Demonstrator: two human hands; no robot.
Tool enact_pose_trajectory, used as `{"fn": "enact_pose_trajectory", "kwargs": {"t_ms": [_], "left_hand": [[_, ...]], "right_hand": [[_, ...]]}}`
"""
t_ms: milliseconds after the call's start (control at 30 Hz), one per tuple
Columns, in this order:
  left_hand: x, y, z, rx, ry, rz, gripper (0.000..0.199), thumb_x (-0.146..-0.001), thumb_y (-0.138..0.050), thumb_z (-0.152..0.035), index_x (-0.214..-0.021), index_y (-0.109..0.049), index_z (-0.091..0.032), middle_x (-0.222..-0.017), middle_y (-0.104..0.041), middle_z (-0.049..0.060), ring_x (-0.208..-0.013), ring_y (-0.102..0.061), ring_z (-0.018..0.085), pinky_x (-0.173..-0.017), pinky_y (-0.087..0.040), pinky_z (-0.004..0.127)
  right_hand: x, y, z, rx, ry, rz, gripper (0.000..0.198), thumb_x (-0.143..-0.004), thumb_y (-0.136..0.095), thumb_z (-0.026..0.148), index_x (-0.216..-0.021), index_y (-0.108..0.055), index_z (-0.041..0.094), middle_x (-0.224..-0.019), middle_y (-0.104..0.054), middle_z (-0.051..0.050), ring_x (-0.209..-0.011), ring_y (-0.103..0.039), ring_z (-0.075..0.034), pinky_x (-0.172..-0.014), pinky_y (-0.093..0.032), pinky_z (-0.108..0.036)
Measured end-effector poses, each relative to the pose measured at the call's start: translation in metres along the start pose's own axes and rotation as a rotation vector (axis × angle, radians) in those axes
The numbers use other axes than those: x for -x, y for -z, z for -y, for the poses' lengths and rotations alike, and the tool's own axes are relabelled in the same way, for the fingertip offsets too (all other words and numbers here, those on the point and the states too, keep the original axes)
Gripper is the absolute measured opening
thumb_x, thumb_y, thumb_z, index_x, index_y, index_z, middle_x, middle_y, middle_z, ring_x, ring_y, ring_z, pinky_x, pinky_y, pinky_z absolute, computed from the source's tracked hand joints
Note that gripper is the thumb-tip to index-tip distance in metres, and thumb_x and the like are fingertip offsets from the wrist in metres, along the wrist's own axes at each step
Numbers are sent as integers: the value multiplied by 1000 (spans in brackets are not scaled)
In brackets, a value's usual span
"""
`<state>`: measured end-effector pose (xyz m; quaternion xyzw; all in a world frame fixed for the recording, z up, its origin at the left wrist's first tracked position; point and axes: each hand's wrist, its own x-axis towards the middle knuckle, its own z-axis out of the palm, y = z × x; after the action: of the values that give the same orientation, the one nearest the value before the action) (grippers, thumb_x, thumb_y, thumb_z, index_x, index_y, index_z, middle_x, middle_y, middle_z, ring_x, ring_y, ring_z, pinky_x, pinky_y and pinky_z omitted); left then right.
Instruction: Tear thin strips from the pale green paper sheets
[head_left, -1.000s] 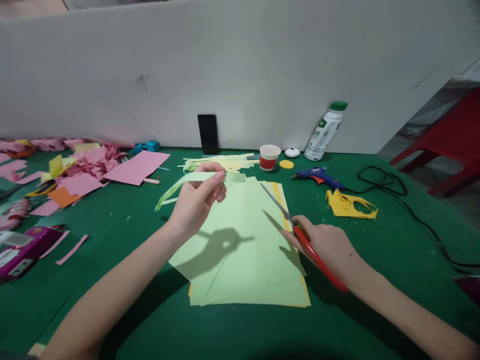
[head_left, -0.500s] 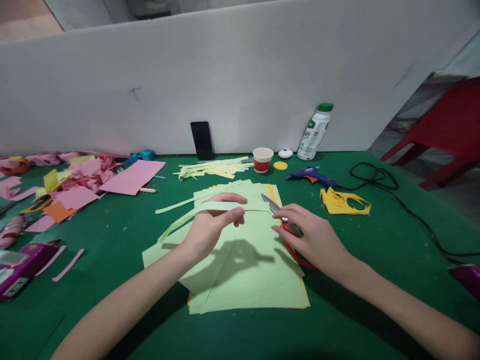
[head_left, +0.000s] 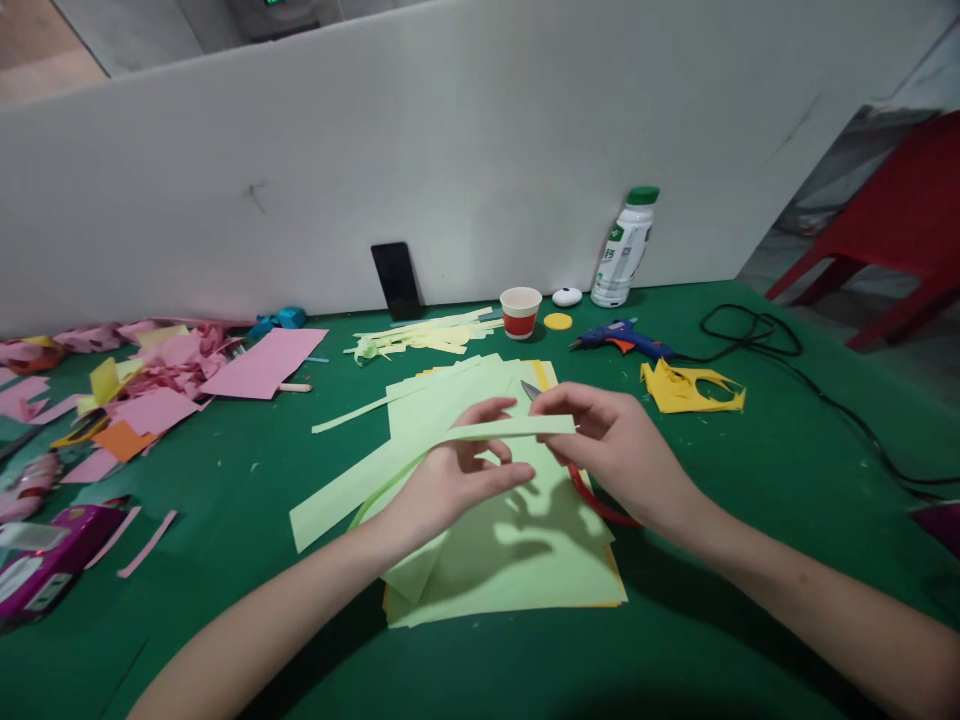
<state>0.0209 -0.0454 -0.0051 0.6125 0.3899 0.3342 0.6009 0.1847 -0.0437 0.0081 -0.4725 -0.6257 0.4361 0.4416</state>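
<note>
A pale green paper strip [head_left: 517, 428] spans both hands, its left part curving down behind my left wrist. My left hand [head_left: 457, 475] has its thumb stretched away from the fingers, and the strip lies across those fingers. Near the strip's right end, the fingertips of my right hand [head_left: 619, 435] are closed on it. Beneath my right hand lie scissors with red handles [head_left: 600, 508]; only a blade tip and part of a handle show. Under both hands is a stack of pale green paper sheets [head_left: 510, 580], with yellow edges peeking out.
Cut strips [head_left: 427, 335], a paper cup [head_left: 520, 314], a phone [head_left: 396, 280] and a bottle [head_left: 624, 250] stand or lie along the white panel. At right are a blue glue gun [head_left: 622, 338] and yellow paper scrap [head_left: 690, 388]. Pink paper [head_left: 266, 362] lies left.
The strip's right end has shifted right, and my right fingers have moved from above the scissors onto it. My left thumb has stretched out from its curled position. The view has tilted slightly.
</note>
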Motion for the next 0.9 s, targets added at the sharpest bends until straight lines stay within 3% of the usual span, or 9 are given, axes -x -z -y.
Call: {"fn": "enact_pose_trajectory", "kwargs": {"t_ms": [67,133,233,300,367,500,600,733,900], "left_hand": [[8,-5,-9,-247,23,194,21,-79,-57,-33,-94,-60,-18,-84,-61,3,-70,-54,11,-63,-43,22],[18,-7,-18,-497,-111,298,22,-85,-47,-28,-74,-61,-16,-65,-60,1,-59,-51,10,-57,-41,21],[23,-6,-29,-686,-484,7,7,-82,-51,-19,-83,-58,-16,-78,-61,3,-74,-54,12,-68,-43,23],[18,-4,-33,-787,-567,-169,24,-79,-57,-22,-101,-53,-16,-103,-59,7,-97,-52,17,-83,-41,27],[9,-3,-35,-851,-510,-167,32,-78,-59,-27,-107,-51,-16,-110,-57,8,-103,-50,19,-86,-40,29],[-1,-6,-36,-801,-353,-94,16,-82,-52,-28,-86,-61,-16,-83,-66,3,-73,-59,15,-65,-45,25],[-4,-8,-36,-609,-232,-76,19,-83,-51,-29,-77,-62,-15,-70,-67,2,-63,-61,14,-57,-46,22],[-10,-7,-34,-269,-67,-60,18,-76,-60,-31,-85,-60,-15,-74,-66,1,-64,-65,15,-56,-49,22],[-16,-6,-29,-65,21,17,20,-74,-63,-34,-77,-61,-14,-71,-66,1,-62,-66,14,-57,-50,21]], "right_hand": [[-2,7,1,2,-15,-23,5,-66,-51,18,-69,-54,16,-56,-44,5,-45,-32,-5,-41,-25,-20],[-3,13,3,-21,-57,-1,5,-66,-51,20,-69,-52,16,-50,-37,7,-44,-27,-5,-40,-21,-20],[-3,19,5,-63,-123,103,3,-66,-50,20,-66,-51,17,-47,-33,8,-44,-26,-6,-41,-19,-21],[-2,20,7,-91,-153,150,3,-65,-48,19,-63,-49,17,-47,-33,8,-44,-27,-6,-42,-19,-21],[-1,21,8,-104,-171,171,3,-65,-47,17,-62,-49,18,-46,-33,8,-43,-28,-6,-42,-19,-22],[-1,23,9,-144,-164,173,5,-66,-52,19,-61,-52,17,-47,-34,8,-43,-27,-5,-42,-19,-22],[-2,22,6,-204,-153,145,7,-68,-57,22,-63,-54,17,-50,-38,8,-43,-29,-4,-41,-18,-21],[-3,19,3,-213,-136,126,7,-68,-61,23,-68,-57,17,-52,-40,7,-43,-27,-3,-40,-17,-21],[-4,18,3,-154,-157,111,12,-70,-59,28,-67,-56,17,-44,-32,9,-40,-24,-4,-38,-15,-21]]}}
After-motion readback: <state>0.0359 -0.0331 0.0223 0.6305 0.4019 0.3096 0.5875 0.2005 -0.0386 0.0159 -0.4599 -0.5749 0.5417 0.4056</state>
